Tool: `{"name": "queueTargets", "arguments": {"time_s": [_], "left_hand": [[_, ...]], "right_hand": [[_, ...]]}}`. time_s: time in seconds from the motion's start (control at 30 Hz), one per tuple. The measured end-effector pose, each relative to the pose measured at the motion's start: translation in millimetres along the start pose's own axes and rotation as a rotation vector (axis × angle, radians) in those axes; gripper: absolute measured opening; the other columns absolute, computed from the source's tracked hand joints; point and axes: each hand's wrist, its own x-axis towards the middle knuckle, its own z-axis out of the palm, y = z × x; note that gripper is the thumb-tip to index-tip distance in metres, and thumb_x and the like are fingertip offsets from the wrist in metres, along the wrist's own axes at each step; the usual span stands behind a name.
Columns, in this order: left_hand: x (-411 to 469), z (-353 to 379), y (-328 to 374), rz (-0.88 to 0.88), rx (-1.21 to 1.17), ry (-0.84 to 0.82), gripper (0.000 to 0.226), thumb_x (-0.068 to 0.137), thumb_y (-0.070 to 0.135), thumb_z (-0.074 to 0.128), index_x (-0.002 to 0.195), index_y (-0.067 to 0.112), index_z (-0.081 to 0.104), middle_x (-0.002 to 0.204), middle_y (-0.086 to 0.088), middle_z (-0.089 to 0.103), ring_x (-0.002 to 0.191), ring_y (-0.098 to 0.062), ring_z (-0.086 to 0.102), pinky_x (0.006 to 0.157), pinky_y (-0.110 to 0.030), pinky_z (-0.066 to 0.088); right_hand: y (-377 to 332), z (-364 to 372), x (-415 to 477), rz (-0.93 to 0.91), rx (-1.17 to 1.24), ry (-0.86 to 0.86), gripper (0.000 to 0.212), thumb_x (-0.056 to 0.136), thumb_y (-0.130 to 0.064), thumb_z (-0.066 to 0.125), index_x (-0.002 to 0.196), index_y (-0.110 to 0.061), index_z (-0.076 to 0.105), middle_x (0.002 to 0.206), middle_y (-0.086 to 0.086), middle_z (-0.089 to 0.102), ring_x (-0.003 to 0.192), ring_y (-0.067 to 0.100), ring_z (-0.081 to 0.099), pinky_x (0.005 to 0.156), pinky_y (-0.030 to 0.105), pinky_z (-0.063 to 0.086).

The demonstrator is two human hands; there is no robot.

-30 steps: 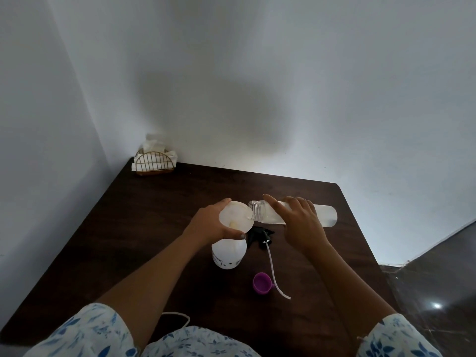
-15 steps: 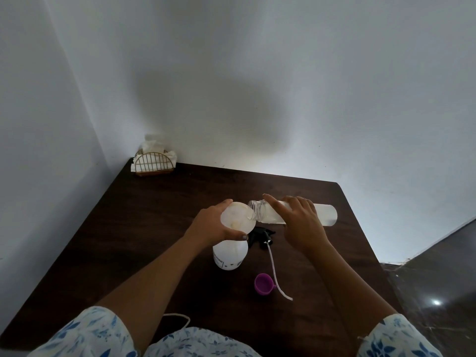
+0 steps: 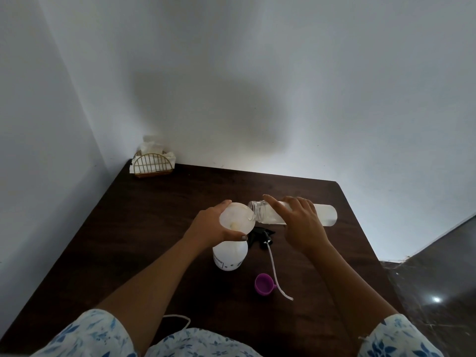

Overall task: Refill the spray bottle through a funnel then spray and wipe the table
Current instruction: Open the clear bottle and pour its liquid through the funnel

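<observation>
The grip of the left hand (image 3: 211, 226) curls round the funnel (image 3: 235, 217) atop the spray bottle (image 3: 230, 256) just beneath it, while the right hand (image 3: 301, 222) clasps a clear bottle (image 3: 324, 215) held level, mouth at the funnel's rim, above the table (image 3: 154, 215).

The left hand (image 3: 210, 229) and funnel (image 3: 237, 217) hide the spray bottle's (image 3: 230, 257) neck; its print is too small to read. The right hand (image 3: 302, 225) covers the water bottle's (image 3: 325, 215) middle. Any flow at its mouth is unclear. Clothing (image 3: 195, 341) hides the bench's (image 3: 154, 228) near edge and part of a cord (image 3: 180, 318).
</observation>
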Motion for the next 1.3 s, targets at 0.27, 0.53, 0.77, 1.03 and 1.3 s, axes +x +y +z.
{"name": "queueTargets", "arguments": {"time_s": [0.27,0.53,0.77,1.03,1.3], "left_hand": [[-3.8,-2.6,2.2,-0.001,0.001,-0.002,0.109,0.055,0.057,0.079,0.144,0.026,0.025,0.141,-0.003,0.045,0.124,-0.023,0.045,0.098,-0.036,0.042],[-5.8,-3.0,1.9,-0.005,0.002,0.007,0.109,0.055,0.057,0.079,0.144,0.026,0.025,0.142,-0.002,0.045,0.125,-0.023,0.045,0.098,-0.035,0.041],[-5.5,-2.5,0.5,-0.008,0.007,0.01,0.109,0.053,0.06,0.078,0.143,0.026,0.026,0.141,-0.002,0.046,0.123,-0.022,0.046,0.092,-0.028,0.038],[-5.9,-2.7,0.4,-0.001,-0.016,0.013,0.109,0.053,0.058,0.079,0.143,0.026,0.026,0.141,-0.002,0.046,0.123,-0.022,0.046,0.09,-0.026,0.037],[-5.7,-2.2,2.3,0.001,0.008,0.012,0.109,0.056,0.058,0.078,0.144,0.024,0.024,0.143,-0.004,0.043,0.125,-0.023,0.044,0.096,-0.033,0.04]], "right_hand": [[1.0,0.1,-0.9,-0.006,-0.01,0.002,0.087,0.067,-0.007,0.074,0.142,-0.032,0.036,0.12,0.015,0.058,0.11,0.035,0.052,0.097,0.05,0.039],[-0.3,-3.1,-1.9,-0.015,-0.018,-0.002,0.085,0.068,-0.004,0.07,0.142,-0.031,0.037,0.118,0.014,0.058,0.108,0.034,0.052,0.097,0.049,0.039],[-2.5,-3.6,-2.3,-0.018,-0.014,0.013,0.086,0.065,-0.001,0.071,0.139,-0.031,0.04,0.114,0.014,0.06,0.104,0.035,0.054,0.094,0.05,0.041],[-5.0,-4.0,-2.5,-0.013,-0.003,0.003,0.084,0.066,-0.003,0.07,0.14,-0.03,0.04,0.116,0.015,0.059,0.106,0.035,0.053,0.095,0.05,0.041],[-3.2,-5.1,-1.1,-0.016,-0.025,-0.009,0.086,0.066,-0.005,0.07,0.141,-0.032,0.038,0.116,0.014,0.058,0.106,0.034,0.052,0.096,0.049,0.04]]}}
